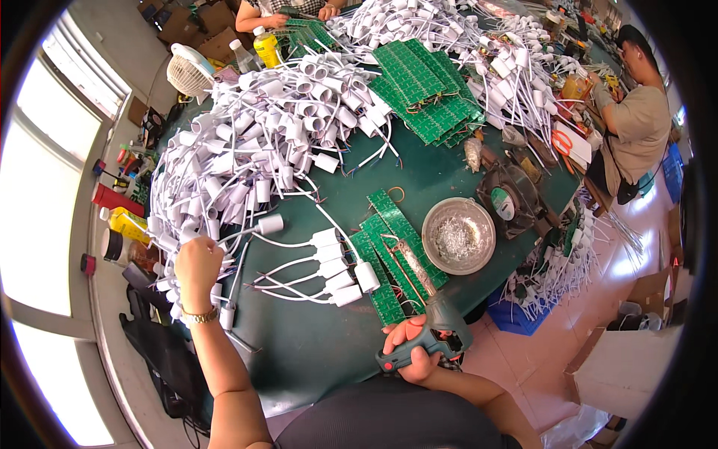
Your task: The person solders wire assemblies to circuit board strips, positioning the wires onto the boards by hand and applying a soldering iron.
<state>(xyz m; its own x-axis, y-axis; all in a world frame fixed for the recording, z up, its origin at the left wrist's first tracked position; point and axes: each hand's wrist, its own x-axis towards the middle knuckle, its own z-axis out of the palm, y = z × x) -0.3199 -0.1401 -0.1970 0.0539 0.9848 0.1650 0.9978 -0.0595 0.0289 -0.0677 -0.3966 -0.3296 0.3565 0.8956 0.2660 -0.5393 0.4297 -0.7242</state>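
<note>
My right hand (pixel 413 349) is wrapped round the dark green handle of a soldering gun (pixel 441 323). Its metal barrel and thin tip reach over narrow green circuit boards (pixel 393 217) on the table. Left of these boards lies a row of white lamp holders (pixel 329 258) with white cables and bare wire ends. My left hand (pixel 198 273) is closed at the near edge of a big heap of lamp holders (pixel 247 142). A cable from a single lamp holder (pixel 270 224) runs up to that hand; its fingertips are hidden, so what they grip cannot be made out.
A round bowl (pixel 458 236) of silvery bits stands right of the boards, beside a dark fan-like device (pixel 508 196). Farther back lie stacked circuit boards (pixel 419 82), a yellow bottle (pixel 266 48) and orange scissors (pixel 562 142). One person (pixel 636 112) works at right, another (pixel 288 11) across the table.
</note>
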